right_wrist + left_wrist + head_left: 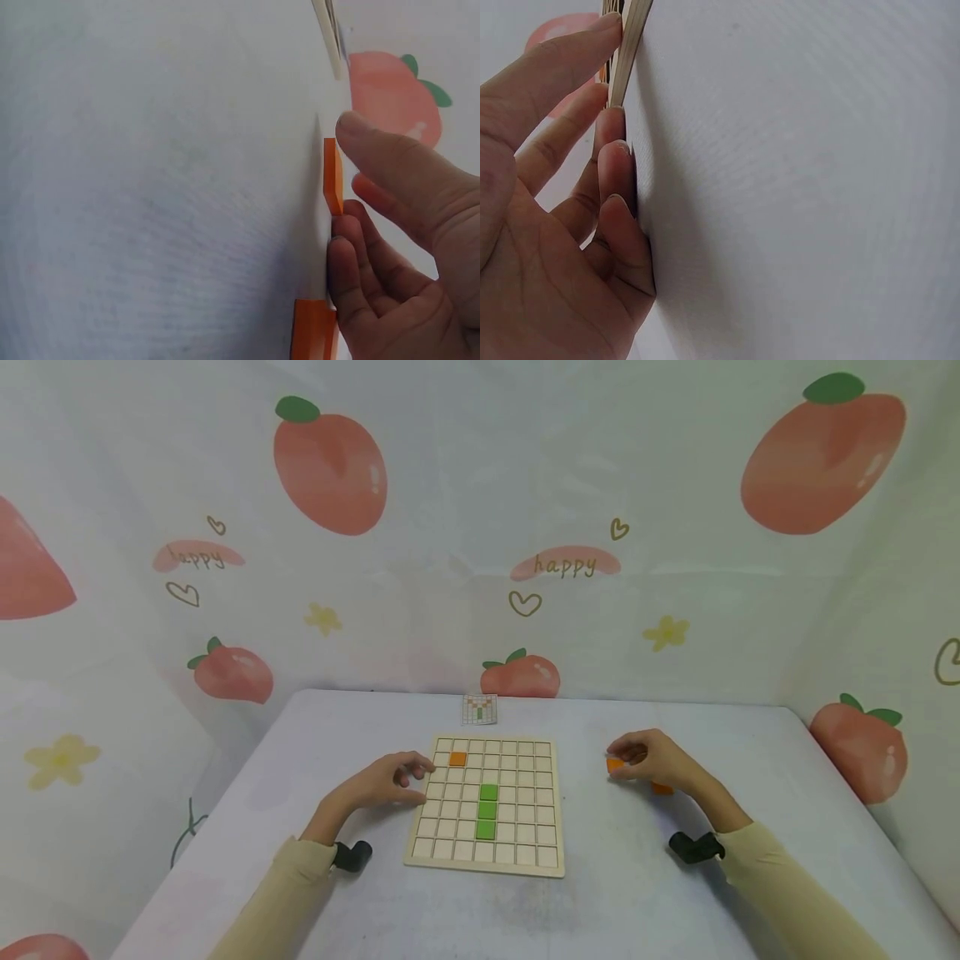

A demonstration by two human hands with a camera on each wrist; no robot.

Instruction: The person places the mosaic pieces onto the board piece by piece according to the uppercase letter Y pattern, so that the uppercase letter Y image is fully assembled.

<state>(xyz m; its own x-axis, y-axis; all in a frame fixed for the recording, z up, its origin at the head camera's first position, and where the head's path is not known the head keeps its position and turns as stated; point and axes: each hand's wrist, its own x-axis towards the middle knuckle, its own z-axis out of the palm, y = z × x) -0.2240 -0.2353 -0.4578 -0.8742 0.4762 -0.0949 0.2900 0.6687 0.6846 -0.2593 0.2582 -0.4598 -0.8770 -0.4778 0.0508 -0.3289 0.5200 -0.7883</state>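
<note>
A square wooden grid board (pixel 521 857) lies on the table, with one orange tile (pixel 457 759) near its far left corner and a column of green tiles (pixel 487 810) near the middle. My left hand (pixel 386 780) is beside the board's left edge. In the left wrist view its thumb and a fingertip reach the board's side (pixel 630 52), with the other fingers loosely bent. To the right of the board, my right hand (pixel 654 758) pinches a loose orange tile (pixel 332 176) between thumb and fingers, low over the table.
More orange tile material (pixel 662 789) lies beneath my right hand, partly hidden by it. Behind the board, a small printed pattern card (pixel 480 710) stands at the far side of the table. A fruit-printed curtain (pixel 450 527) hangs behind the table (pixel 615 902).
</note>
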